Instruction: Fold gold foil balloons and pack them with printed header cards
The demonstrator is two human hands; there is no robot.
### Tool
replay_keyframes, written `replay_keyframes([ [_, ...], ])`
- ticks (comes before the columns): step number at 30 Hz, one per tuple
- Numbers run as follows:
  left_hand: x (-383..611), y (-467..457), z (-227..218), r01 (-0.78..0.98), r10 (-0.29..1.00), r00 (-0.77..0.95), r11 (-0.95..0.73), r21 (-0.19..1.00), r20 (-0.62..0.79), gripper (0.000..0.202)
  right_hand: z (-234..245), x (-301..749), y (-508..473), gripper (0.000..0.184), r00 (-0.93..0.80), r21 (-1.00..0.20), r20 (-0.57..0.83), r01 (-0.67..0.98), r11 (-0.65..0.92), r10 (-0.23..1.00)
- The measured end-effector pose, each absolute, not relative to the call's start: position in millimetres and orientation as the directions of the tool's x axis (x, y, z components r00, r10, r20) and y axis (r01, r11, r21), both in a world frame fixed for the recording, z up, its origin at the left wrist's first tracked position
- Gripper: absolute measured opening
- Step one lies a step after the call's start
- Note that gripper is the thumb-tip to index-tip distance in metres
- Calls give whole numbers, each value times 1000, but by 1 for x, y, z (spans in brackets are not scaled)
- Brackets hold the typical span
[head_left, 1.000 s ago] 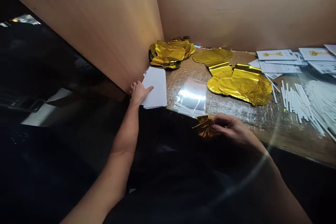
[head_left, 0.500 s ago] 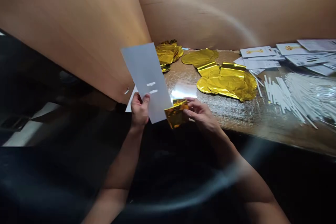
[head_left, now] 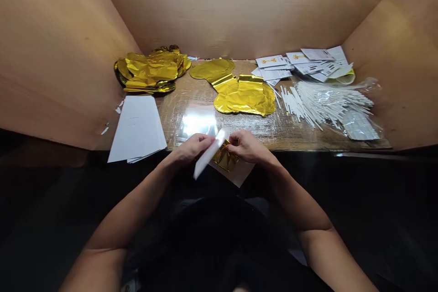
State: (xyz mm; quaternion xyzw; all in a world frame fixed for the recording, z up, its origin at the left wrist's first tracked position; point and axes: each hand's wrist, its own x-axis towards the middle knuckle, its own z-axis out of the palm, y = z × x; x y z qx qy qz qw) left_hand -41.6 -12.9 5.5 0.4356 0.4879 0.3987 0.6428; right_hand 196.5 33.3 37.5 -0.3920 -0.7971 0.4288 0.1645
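Observation:
Near the front edge of the table, my left hand [head_left: 192,148] is closed on one side of a white card [head_left: 209,157], which stands bent up and is slightly blurred. A folded gold foil balloon [head_left: 226,157] lies against the card's inner face, between its two halves. My right hand [head_left: 247,146] pinches the foil's upper right corner, with the card's lower half under it. Left of my hands lies a stack of white cards [head_left: 137,127], jutting over the table edge.
Gold foil balloons are heaped [head_left: 150,70] at the back left, and more lie flat [head_left: 244,96] in the middle. Printed card packs [head_left: 273,66] sit at the back right, before them white sticks [head_left: 321,102] and a clear plastic bag [head_left: 361,123]. Wooden panels [head_left: 222,9] enclose the table.
The view has swung left, showing the card stack. The white card, flat and upright before, is now bent around the folded gold foil balloon, and my hands have come together.

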Motion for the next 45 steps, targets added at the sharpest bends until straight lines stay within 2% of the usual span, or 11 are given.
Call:
replay_keyframes([
  [5,-20,-12,27,226,901,309,240,944,-304,39,39,221,32,27,-737,-960,-139,263,91,661],
  [10,-12,4,34,342,965,232,38,939,-123,37,32,240,26,36,-610,-986,-160,129,-101,776],
  [13,6,20,22,178,999,-26,-35,983,41,34,16,236,23,33,-423,-994,-57,104,-14,904],
  [16,38,27,1,-213,983,-181,-36,976,-3,50,3,233,36,37,-211,-999,24,40,33,977],
  [19,62,28,-15,-401,979,-177,18,916,-97,51,8,252,74,41,-57,-959,45,278,59,997],
  [22,62,33,-15,-474,964,-158,115,873,-213,43,30,285,128,36,187,-648,74,756,-95,980],
  [26,43,44,-1,-515,935,-101,243,822,-340,35,60,305,174,42,193,-399,-62,894,-202,979],
  [30,28,50,8,-554,906,-75,309,773,-416,34,68,292,163,32,94,-458,-70,881,-116,993],
  [32,25,50,10,-564,895,-87,318,763,-437,32,63,280,139,29,-38,-604,-76,797,-15,996],
  [36,23,48,12,-581,900,-109,287,761,-422,35,49,251,81,30,-369,-949,-45,307,76,928],
  [45,39,19,-1,-471,965,-81,184,863,-250,51,12,227,55,48,-299,-996,-84,37,-76,951],
])
